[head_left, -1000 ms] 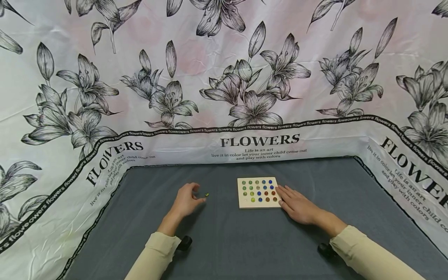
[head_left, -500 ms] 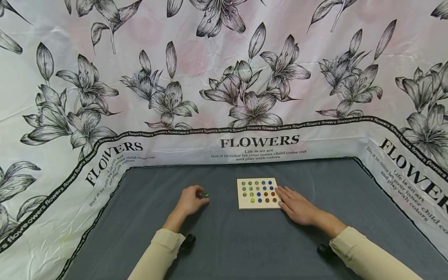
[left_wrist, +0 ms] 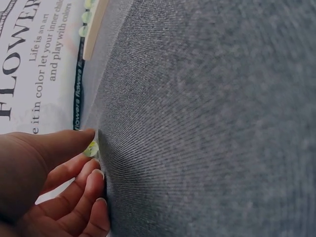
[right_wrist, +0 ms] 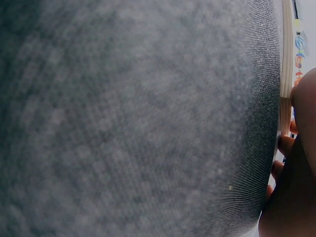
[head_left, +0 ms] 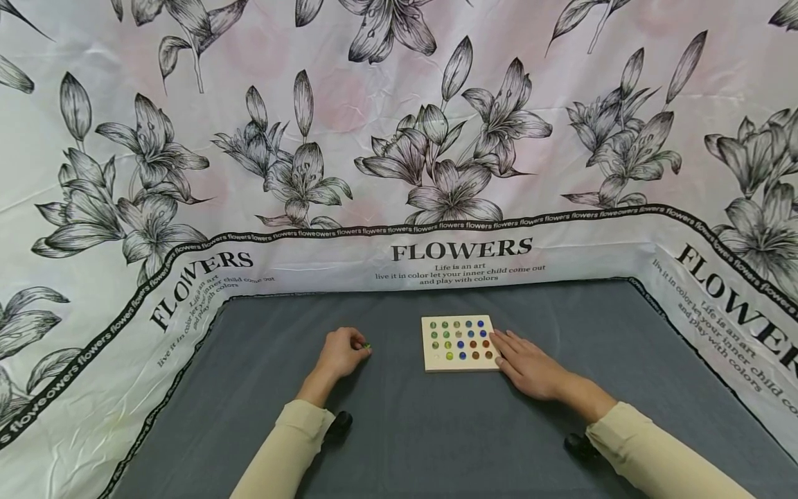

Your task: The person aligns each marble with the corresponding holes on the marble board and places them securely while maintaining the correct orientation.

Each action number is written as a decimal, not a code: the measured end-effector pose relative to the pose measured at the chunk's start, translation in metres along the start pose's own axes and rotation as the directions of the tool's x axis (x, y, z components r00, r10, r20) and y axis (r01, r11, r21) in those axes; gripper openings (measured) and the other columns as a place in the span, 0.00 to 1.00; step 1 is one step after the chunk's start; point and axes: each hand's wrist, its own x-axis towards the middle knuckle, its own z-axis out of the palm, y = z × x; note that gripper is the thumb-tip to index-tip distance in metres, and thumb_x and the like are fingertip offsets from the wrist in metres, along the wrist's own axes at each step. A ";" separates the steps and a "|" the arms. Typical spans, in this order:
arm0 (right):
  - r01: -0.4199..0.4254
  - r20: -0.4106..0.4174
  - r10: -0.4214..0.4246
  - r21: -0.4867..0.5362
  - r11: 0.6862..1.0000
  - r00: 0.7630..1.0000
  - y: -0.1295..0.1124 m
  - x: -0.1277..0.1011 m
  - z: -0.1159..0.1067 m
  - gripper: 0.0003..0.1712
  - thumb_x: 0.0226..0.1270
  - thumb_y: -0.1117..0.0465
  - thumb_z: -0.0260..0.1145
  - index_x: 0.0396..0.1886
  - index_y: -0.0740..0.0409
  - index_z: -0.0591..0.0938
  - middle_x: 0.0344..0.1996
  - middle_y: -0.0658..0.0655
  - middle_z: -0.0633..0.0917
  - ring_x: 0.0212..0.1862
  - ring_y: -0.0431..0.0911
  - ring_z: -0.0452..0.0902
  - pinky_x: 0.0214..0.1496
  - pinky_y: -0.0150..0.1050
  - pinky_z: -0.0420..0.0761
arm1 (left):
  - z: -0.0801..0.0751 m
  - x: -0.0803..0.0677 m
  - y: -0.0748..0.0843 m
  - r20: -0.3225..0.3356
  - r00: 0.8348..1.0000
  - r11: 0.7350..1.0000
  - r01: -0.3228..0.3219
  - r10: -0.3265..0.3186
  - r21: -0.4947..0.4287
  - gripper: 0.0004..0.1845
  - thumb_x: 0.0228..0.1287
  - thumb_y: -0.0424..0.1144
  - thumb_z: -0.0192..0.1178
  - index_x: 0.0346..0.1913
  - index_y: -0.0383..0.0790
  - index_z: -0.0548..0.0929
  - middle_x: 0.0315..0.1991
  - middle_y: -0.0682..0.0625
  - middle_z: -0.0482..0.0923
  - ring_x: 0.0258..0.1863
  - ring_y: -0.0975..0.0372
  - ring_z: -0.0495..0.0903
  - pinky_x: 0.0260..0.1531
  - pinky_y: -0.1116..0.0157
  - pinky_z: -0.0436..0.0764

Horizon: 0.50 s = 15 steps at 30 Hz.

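My left hand [head_left: 339, 353] is low over the grey cloth, left of the board. Its thumb and index finger pinch a green-yellow glass marble [left_wrist: 91, 148], which sits right at the cloth in the left wrist view. A pale wooden board [head_left: 458, 366] lies flat near the middle, bearing rows of green, yellow-green, blue and brownish-red marbles. At its front left corner a pale round hollow [head_left: 437, 356] shows. My right hand [head_left: 533, 371] rests with straight fingers against the board's right edge; its thumb touches the front right corner.
Grey cloth [head_left: 386, 430] covers the table. Behind and along both sides stands a white sheet [head_left: 337, 267] printed with black flowers and lettering. Dark wrist devices [head_left: 339, 427] sit under both cuffs.
My left hand has moved slightly right to the loose marble, and its thumb and index finger have closed on it. The right hand and the board have stayed in place.
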 end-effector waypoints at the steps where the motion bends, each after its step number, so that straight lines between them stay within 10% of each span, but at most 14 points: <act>1: -0.001 0.001 0.001 0.002 1.000 1.000 0.000 0.000 0.000 0.34 0.86 0.50 0.47 0.81 0.65 0.57 0.79 0.66 0.59 0.79 0.66 0.51 0.76 0.63 0.53 | 0.001 0.001 0.000 -0.006 1.000 1.000 0.002 -0.002 0.001 0.08 0.64 0.34 0.71 0.43 0.34 0.86 0.35 0.47 0.82 0.35 0.58 0.80 0.36 0.58 0.81; 15: -0.010 0.007 0.010 0.000 1.000 1.000 -0.001 0.000 -0.001 0.34 0.86 0.51 0.48 0.80 0.65 0.58 0.79 0.67 0.60 0.79 0.66 0.51 0.76 0.63 0.54 | 0.005 0.001 0.000 -0.031 0.999 1.000 0.008 -0.008 -0.003 0.05 0.66 0.34 0.70 0.40 0.36 0.86 0.33 0.48 0.83 0.33 0.58 0.80 0.34 0.58 0.81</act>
